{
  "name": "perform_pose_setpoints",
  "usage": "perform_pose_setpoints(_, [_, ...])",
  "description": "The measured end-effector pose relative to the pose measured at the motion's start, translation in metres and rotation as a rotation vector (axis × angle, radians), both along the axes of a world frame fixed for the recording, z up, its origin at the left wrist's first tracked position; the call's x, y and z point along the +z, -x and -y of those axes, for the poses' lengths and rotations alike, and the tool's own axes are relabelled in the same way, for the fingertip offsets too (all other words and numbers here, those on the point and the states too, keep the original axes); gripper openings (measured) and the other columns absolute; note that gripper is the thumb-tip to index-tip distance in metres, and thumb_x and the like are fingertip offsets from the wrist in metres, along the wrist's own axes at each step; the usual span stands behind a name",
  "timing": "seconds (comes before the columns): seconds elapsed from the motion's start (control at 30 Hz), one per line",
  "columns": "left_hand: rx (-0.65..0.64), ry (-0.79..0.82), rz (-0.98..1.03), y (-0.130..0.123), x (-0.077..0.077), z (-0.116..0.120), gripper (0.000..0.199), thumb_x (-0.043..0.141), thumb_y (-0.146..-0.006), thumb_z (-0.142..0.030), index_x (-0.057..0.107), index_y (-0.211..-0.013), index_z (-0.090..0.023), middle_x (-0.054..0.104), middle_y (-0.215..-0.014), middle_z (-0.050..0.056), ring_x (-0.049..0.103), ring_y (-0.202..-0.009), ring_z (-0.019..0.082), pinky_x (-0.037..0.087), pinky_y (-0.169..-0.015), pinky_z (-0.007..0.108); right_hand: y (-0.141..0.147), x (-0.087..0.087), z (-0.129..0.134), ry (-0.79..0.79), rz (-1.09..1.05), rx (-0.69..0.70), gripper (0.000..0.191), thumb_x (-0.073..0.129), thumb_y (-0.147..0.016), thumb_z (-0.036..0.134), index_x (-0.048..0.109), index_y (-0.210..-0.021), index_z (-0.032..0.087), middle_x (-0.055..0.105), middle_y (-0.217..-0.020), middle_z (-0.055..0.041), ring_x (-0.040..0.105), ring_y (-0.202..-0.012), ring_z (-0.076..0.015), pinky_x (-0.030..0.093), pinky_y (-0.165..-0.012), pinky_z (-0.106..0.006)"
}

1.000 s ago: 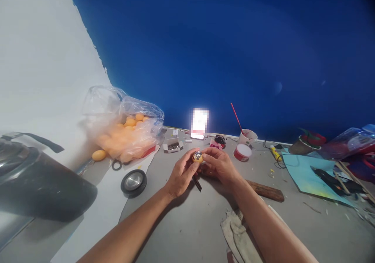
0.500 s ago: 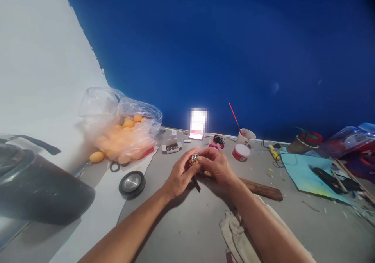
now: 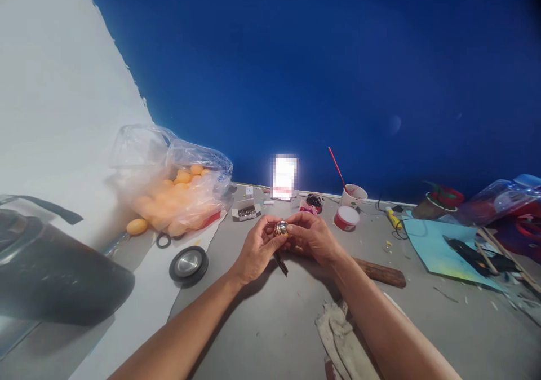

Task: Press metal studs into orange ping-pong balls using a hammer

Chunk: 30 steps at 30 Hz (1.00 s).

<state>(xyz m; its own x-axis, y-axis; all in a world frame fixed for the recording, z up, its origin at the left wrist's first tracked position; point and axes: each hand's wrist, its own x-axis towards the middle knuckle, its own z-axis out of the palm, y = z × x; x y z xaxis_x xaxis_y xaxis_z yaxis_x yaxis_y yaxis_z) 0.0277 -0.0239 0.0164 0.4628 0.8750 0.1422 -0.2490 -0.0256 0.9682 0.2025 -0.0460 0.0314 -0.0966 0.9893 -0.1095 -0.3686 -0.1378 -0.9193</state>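
Grey table (image 3: 249,335) | left grip (image 3: 256,251): closed around shiny ball (image 3: 280,227), underside hidden | right grip (image 3: 320,238): touching it, cannot tell closure

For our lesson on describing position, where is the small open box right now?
The small open box stands just left of centre in the head view, beyond the left hand, between the bag of orange balls and the glowing screen.

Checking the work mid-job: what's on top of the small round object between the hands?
A shiny, silvery surface shows on top of the small round object, with some yellow visible too. The left hand and right hand partly cover its sides; its underside cannot be seen.
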Motion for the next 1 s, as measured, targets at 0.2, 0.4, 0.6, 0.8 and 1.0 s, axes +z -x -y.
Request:
perform_pose_setpoints(0.2, [-0.040, 0.076, 0.036, 0.000, 0.002, -0.001, 0.042, 0.086, -0.083, -0.037, 0.063, -0.111, -0.017, 0.075, -0.089, 0.005, 0.073, -0.078, 0.017, 0.060, -0.075, 0.031, -0.001, -0.002, 0.000, 0.003, -0.039, 0.016, 0.039, 0.095, -0.068, 0.043, 0.071, -0.084, 0.019, 0.074, -0.072, -0.0017, 0.067, -0.059, -0.0157, 0.056, -0.063, -0.032])
perform_pose_setpoints(0.4, [-0.062, 0.100, 0.059, -0.001, 0.001, -0.001, 0.040, 0.086, -0.082, -0.034, 0.067, -0.113, -0.015, 0.077, -0.087, 0.006, 0.073, -0.079, 0.019, 0.059, -0.078, 0.033, -0.001, -0.003, -0.001, 0.002, 0.010, 0.002, 0.041, 0.095, -0.068, 0.045, 0.071, -0.086, 0.018, 0.076, -0.074, -0.0043, 0.067, -0.058, -0.0162, 0.057, -0.061, -0.032])
perform_pose_setpoints(0.6, [-0.093, 0.193, 0.116, -0.002, 0.002, 0.000, 0.043, 0.087, -0.081, -0.030, 0.072, -0.117, -0.015, 0.076, -0.096, 0.008, 0.072, -0.082, 0.018, 0.058, -0.075, 0.031, -0.005, 0.000, -0.001, 0.066, -0.032, 0.006, 0.043, 0.092, -0.067, 0.053, 0.068, -0.083, 0.020, 0.073, -0.074, -0.0018, 0.065, -0.059, -0.0160, 0.054, -0.062, -0.032])
perform_pose_setpoints(0.8, [0.084, 0.372, 0.288, -0.001, -0.002, -0.011, 0.047, 0.093, -0.069, -0.023, 0.074, -0.111, -0.019, 0.072, -0.090, 0.001, 0.065, -0.069, 0.010, 0.052, -0.066, 0.023, -0.012, 0.002, -0.003, -0.120, 0.752, -0.103, 0.013, 0.075, -0.080, 0.033, 0.073, -0.082, 0.021, 0.074, -0.084, -0.0034, 0.064, -0.076, -0.0187, 0.048, -0.070, -0.031])
perform_pose_setpoints(1.0, [0.209, 0.360, 0.265, 0.004, -0.006, -0.022, 0.054, 0.092, -0.064, -0.024, 0.071, -0.113, -0.019, 0.067, -0.086, -0.002, 0.061, -0.064, 0.008, 0.048, -0.059, 0.020, 0.002, 0.008, 0.008, -0.150, 1.511, 0.132, 0.034, 0.072, -0.072, 0.018, 0.069, -0.107, 0.019, 0.073, -0.105, -0.0092, 0.065, -0.098, -0.0253, 0.038, -0.071, -0.029])
